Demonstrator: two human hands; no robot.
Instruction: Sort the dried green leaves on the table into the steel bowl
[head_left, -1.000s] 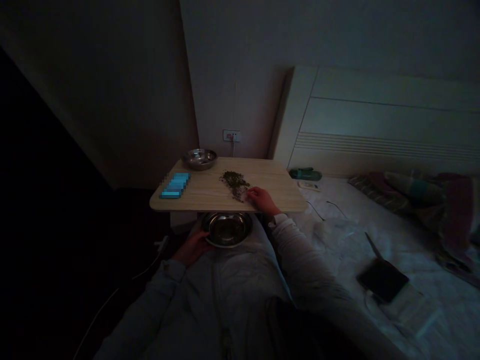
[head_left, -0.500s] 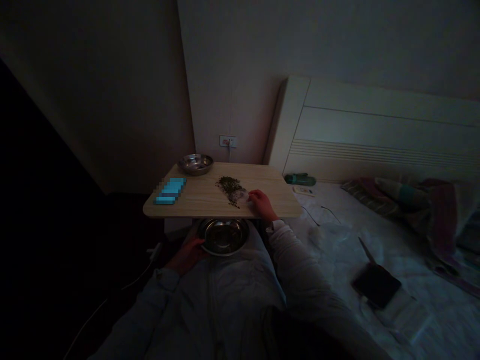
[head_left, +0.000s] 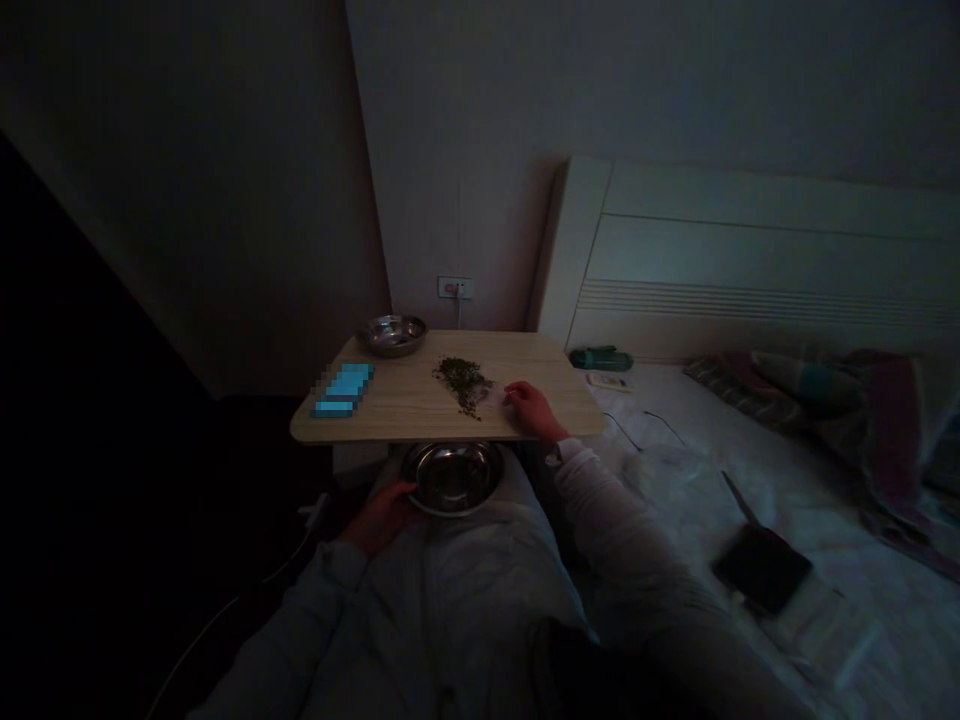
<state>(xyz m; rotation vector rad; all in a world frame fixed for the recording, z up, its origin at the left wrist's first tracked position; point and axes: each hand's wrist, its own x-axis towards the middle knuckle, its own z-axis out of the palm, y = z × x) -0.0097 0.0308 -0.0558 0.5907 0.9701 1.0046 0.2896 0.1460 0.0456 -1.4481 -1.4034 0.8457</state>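
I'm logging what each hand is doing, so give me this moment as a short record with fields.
Left hand: touching the left rim of the lower metal bowl
Right hand: at the tabletop, beside the loose green bits; whether it holds anything is unclear
Tabletop back left: second metal bowl
Tabletop front left: pixelated blue patch
Bed, right: green bottle, dark flat device
Light: dim
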